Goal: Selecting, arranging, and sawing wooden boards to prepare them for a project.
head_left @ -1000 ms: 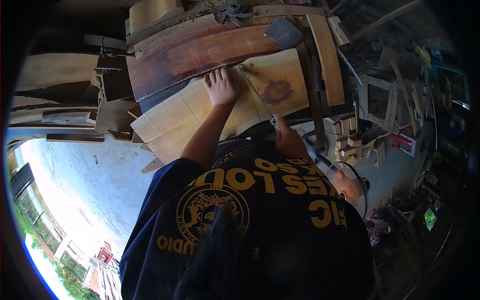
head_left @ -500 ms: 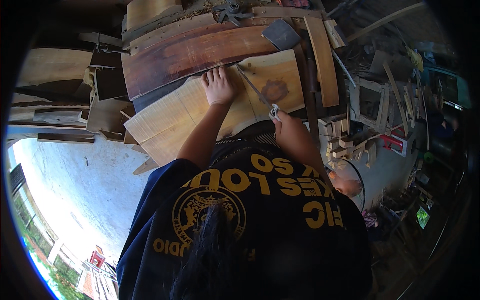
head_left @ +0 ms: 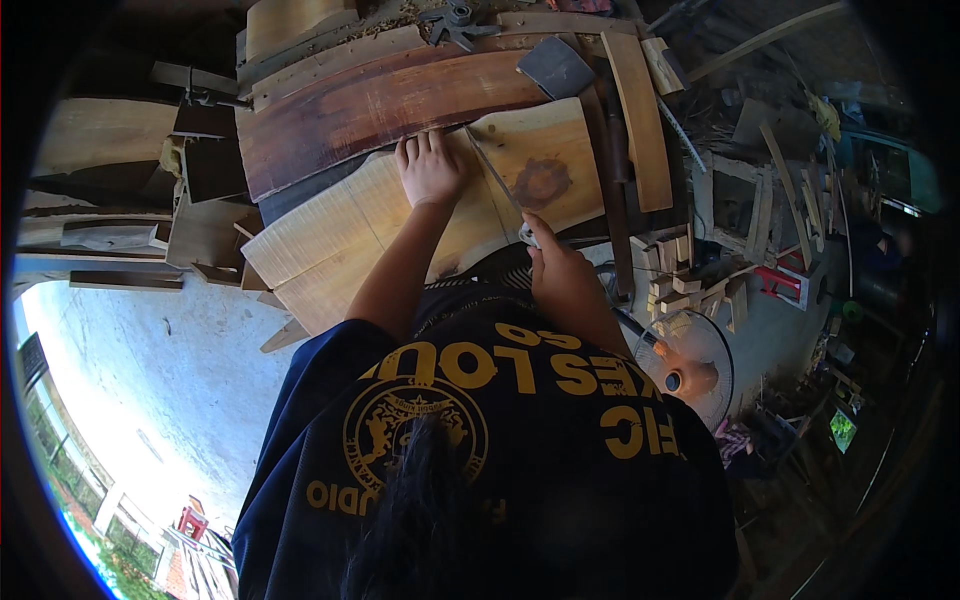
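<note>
A pale wooden board (head_left: 330, 237) with a wavy edge and a dark knot lies slantwise on the bench in front of me. My left hand (head_left: 431, 168) rests flat on it near its far edge, fingers stretched out. In my right hand (head_left: 560, 268), fingers closed, is the light-coloured handle of a narrow hand saw (head_left: 497, 176). Its thin blade lies slantwise across the board, between my left hand and the knot, with its far end near the far edge. The blade's teeth are too small to make out.
Beyond the board lie a reddish-brown plank (head_left: 370, 110), a dark square block (head_left: 555, 68) and a metal star-shaped part (head_left: 458, 24). A long pale strip (head_left: 640, 120) stands at right. Small wood offcuts (head_left: 675, 290) are stacked near a fan (head_left: 690, 370). More boards (head_left: 110, 135) lie left.
My right hand has drawn the saw back toward my body and a little left. My left hand stays in place on the board. More of the fan shows beside me.
</note>
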{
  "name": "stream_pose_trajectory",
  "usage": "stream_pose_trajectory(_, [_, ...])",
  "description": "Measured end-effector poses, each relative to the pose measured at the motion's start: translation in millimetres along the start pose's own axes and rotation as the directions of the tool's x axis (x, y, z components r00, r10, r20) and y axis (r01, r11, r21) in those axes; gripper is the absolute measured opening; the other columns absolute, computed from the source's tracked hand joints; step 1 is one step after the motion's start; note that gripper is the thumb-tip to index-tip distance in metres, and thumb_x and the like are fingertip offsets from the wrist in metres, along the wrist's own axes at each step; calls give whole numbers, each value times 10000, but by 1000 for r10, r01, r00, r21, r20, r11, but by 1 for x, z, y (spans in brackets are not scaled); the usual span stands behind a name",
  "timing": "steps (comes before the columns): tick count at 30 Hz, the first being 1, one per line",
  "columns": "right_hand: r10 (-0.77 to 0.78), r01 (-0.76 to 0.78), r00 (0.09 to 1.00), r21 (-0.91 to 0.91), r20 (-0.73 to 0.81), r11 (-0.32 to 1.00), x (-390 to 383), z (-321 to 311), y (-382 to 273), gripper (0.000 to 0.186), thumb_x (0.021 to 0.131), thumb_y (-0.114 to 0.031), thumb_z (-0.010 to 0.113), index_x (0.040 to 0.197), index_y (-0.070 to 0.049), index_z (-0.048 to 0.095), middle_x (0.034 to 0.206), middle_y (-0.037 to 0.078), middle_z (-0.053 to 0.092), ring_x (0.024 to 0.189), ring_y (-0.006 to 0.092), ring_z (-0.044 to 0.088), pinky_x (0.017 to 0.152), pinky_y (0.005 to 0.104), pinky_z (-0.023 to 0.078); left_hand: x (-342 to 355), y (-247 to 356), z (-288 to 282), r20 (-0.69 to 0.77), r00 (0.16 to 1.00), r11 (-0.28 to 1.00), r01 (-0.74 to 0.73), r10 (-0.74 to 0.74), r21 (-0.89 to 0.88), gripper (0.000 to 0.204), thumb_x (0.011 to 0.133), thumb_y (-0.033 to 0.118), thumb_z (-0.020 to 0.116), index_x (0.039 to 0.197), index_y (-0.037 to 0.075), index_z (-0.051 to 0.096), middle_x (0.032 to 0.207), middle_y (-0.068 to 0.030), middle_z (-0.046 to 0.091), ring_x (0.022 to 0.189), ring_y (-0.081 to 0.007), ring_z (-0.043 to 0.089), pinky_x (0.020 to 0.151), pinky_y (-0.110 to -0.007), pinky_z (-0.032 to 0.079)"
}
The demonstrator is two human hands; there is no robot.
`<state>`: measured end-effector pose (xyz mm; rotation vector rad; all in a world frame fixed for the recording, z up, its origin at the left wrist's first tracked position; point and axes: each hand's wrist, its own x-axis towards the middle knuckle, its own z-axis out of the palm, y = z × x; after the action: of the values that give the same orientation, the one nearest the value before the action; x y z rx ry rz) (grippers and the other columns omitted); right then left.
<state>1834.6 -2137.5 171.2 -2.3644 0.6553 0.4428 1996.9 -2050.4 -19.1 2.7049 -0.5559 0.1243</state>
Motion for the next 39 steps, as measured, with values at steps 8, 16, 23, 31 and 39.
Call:
stream_pose_trajectory(8, [121, -111, 985, -79, 127, 991, 0, -5, 3, 471, 892, -110, 426, 1359, -132, 363, 807, 247, 618, 766, 407, 621, 684, 494, 488, 10, -10, -7, 1, 990, 990, -138, 138, 17, 278, 849, 281, 463, 987, 78, 594, 943, -92, 622, 913, -257, 579, 832, -392, 391])
stream_pose_trajectory(16, [76, -74, 996, -29, 43, 997, 7, 6, 5, 420, 905, -110, 455, 1324, -129, 420, 712, 250, 597, 682, 396, 612, 613, 465, 464, 14, -13, -8, -37, 990, 990, -138, 137, -11, 235, 879, 274, 463, 815, 83, 584, 829, -83, 638, 824, -248, 608, 779, -368, 416])
stream_pose_trajectory(23, [15, -15, 1000, -12, 4, 1000, 44, 22, 2, 419, 906, -109, 453, 1324, -127, 420, 790, 256, 615, 764, 401, 618, 650, 454, 481, 13, -14, -5, -16, 993, 993, -118, 118, -10, 226, 876, 267, 460, 810, 93, 589, 838, -75, 644, 818, -250, 607, 772, -378, 410])
stream_pose_trajectory(31, [26, -30, 998, 68, 56, 997, 6, 0, 19, 451, 875, -80, 448, 1323, -110, 407, 781, 248, 614, 761, 403, 618, 659, 478, 480, 8, -3, 4, -118, 993, 1000, -6, 7, 8, 217, 874, 268, 459, 825, 105, 594, 872, -46, 632, 902, -231, 567, 844, -398, 373])
stream_pose_trajectory(39, [-33, 33, 999, 1, 7, 999, 45, 22, 7, 440, 881, -82, 445, 1318, -118, 411, 775, 255, 612, 758, 406, 616, 657, 481, 473, 9, -2, 2, -85, 996, 1000, 21, -21, -10, 222, 863, 243, 455, 851, 91, 616, 862, -60, 642, 886, -240, 569, 872, -388, 362])
